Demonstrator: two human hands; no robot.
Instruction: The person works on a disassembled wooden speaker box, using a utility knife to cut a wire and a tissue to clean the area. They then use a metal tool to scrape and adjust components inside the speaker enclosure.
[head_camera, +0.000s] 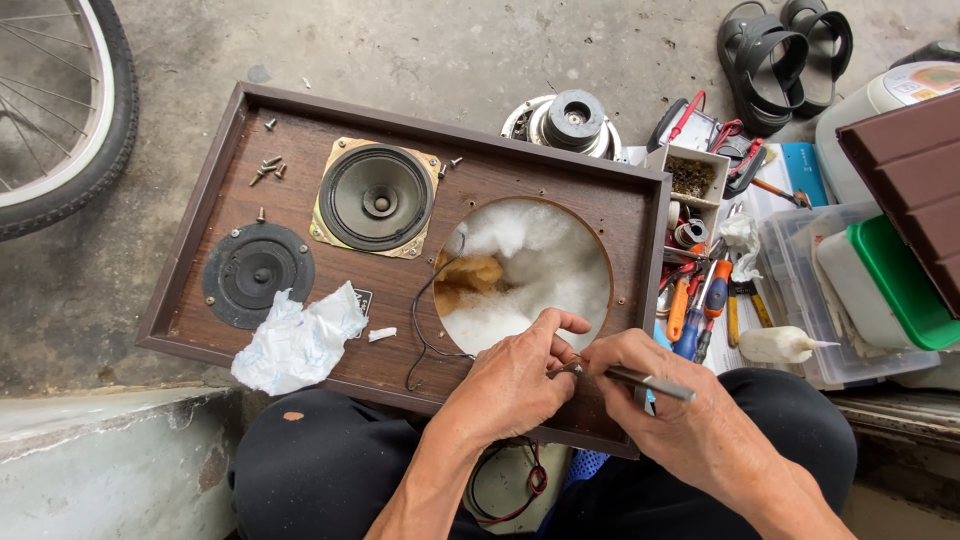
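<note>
Woofer (573, 122) out at 12 o'clock; hole (525, 272) open. Left hand (515, 385) pinches wire end; right hand (665, 405) clamped on metal tool (640, 378). 2 drivers remain mounted.

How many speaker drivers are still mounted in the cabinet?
2: a small black one at the left end, a larger one beside it. The big hole is empty; another driver lies on the floor.

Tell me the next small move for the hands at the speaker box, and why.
Probably keep the left hand pinching the wire end steady while the right hand works the metal tool tip on it. Both hands meet at the edge of the open round hole, and the black wire trails loose there.
</note>
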